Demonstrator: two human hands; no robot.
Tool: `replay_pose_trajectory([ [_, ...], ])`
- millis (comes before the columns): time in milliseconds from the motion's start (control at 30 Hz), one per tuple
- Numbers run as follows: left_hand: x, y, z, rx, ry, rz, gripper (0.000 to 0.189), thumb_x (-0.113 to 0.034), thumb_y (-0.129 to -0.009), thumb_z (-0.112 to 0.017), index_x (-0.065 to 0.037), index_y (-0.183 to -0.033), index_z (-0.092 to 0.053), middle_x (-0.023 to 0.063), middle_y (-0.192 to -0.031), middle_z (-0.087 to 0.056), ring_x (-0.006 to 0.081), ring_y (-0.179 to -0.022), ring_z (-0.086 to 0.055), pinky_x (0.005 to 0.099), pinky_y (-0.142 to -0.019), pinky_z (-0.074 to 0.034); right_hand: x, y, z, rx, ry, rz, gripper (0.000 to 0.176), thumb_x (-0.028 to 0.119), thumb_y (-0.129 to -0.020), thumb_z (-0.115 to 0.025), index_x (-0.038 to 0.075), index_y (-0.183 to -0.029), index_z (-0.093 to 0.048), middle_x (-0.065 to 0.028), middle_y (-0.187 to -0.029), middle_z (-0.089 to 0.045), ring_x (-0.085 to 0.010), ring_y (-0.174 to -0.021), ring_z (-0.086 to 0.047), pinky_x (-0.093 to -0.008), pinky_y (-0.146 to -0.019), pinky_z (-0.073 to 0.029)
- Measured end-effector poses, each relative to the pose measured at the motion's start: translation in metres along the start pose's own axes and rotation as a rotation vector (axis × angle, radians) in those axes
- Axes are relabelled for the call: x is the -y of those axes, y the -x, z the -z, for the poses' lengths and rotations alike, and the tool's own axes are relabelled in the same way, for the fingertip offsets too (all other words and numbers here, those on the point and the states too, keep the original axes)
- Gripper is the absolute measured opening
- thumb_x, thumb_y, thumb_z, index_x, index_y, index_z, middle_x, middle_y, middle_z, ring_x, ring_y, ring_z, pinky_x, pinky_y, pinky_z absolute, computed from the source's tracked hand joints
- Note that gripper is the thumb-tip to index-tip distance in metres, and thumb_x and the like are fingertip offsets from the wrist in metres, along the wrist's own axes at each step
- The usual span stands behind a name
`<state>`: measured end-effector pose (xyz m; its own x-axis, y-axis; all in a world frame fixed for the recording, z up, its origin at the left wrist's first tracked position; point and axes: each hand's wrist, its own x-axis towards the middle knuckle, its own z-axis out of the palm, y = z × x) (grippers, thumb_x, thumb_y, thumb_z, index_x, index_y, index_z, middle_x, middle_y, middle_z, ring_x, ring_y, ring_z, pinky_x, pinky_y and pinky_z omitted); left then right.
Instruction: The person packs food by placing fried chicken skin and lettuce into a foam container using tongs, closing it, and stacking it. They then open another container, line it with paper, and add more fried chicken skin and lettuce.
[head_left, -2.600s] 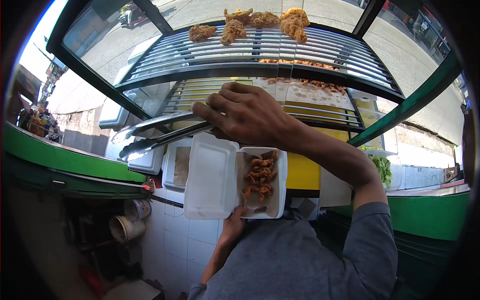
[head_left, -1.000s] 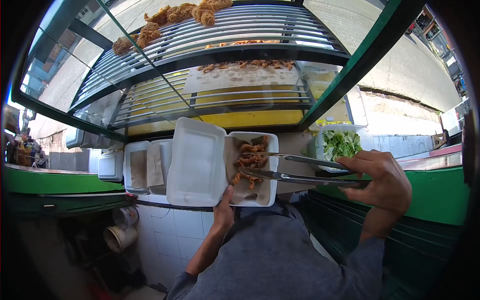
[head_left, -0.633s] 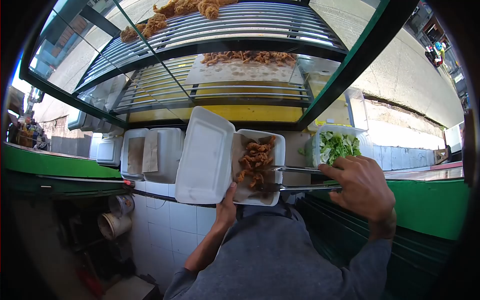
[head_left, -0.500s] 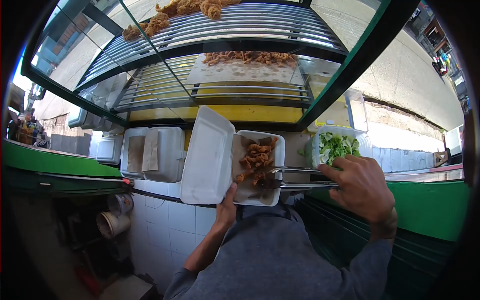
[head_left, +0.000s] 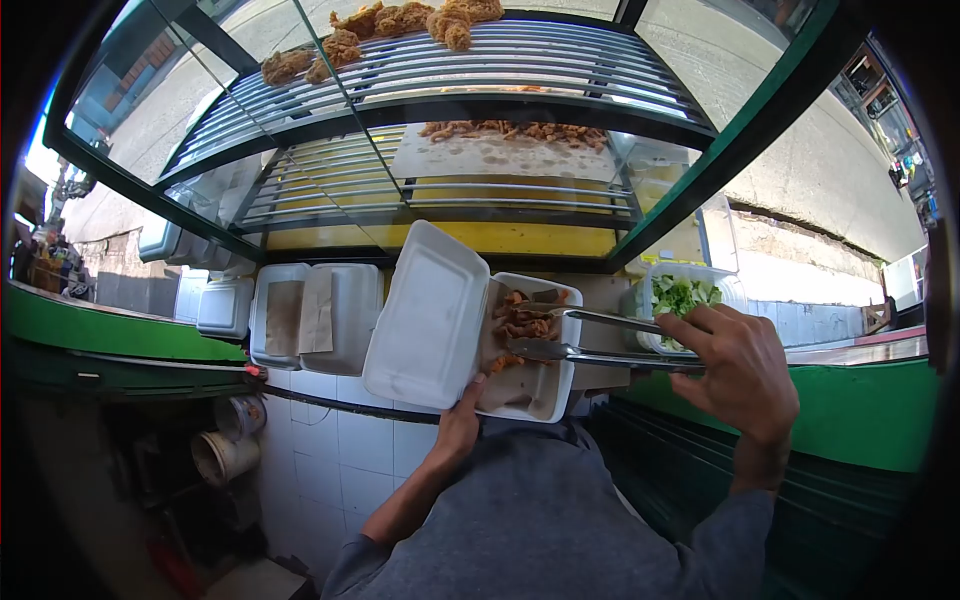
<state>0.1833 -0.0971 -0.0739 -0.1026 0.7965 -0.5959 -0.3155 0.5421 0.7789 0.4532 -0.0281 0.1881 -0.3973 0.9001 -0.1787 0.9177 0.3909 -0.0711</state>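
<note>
My right hand [head_left: 742, 372] grips metal tongs [head_left: 625, 357], whose tips reach into an opened white foam box [head_left: 566, 385]. Between and beside those tips lie fried chicken strips [head_left: 518, 328], on brown paper [head_left: 515, 388] lining the box. My left hand [head_left: 460, 425] holds the box's near edge by the hinge, thumb up against it. The raised lid [head_left: 430, 320] leans out to the left. Just past my right hand is a clear tub of chopped lettuce [head_left: 683, 292], partly hidden by the fingers.
Closed foam boxes [head_left: 345, 325] with brown paper pieces [head_left: 317, 308] on top stand left. Behind the counter rises a glass display case with slatted racks [head_left: 520, 70], holding fried chicken pieces [head_left: 405, 18] and a tray of strips [head_left: 500, 155]. White buckets [head_left: 228, 455] sit low left.
The tongs' tips have moved toward the far end of the box, and the chicken strips are bunched farther from me. The left hand still holds the box; the whole view has shifted slightly.
</note>
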Motion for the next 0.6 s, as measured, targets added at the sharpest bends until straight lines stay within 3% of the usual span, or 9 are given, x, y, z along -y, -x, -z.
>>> replay_pose_trajectory([
  [167,-0.009,-0.004,0.008,0.077,0.012,0.001,0.054,-0.035,-0.098,-0.054,0.007,-0.130,-0.051,0.0149,-0.127,-0.056,0.0222,-0.120,-0.049,0.0298,-0.104,-0.034,0.016,-0.004,0.001,0.171,-0.056,0.062,0.040,0.023,-0.074,-0.073,0.011,-0.112,-0.066,-0.0061,-0.089,-0.064,-0.0261,-0.085,-0.065,-0.0405,-0.067,-0.052],
  [433,-0.013,-0.010,0.020,0.144,-0.024,0.033,0.055,-0.037,-0.098,-0.053,0.007,-0.131,-0.051,0.0145,-0.130,-0.055,0.0222,-0.123,-0.047,0.0295,-0.105,-0.032,0.023,-0.002,-0.003,0.119,-0.060,0.011,0.042,0.022,-0.073,-0.073,0.011,-0.114,-0.067,-0.0068,-0.089,-0.064,-0.0260,-0.084,-0.064,-0.0401,-0.068,-0.051],
  [600,-0.016,-0.011,0.023,0.164,-0.083,0.015,0.048,-0.036,-0.097,-0.055,0.006,-0.119,-0.059,0.0123,-0.116,-0.061,0.0209,-0.111,-0.052,0.0287,-0.099,-0.037,0.019,0.004,0.002,0.006,-0.064,-0.110,0.045,0.022,-0.069,-0.077,0.010,-0.112,-0.067,-0.0075,-0.087,-0.064,-0.0274,-0.082,-0.064,-0.0399,-0.069,-0.050],
])
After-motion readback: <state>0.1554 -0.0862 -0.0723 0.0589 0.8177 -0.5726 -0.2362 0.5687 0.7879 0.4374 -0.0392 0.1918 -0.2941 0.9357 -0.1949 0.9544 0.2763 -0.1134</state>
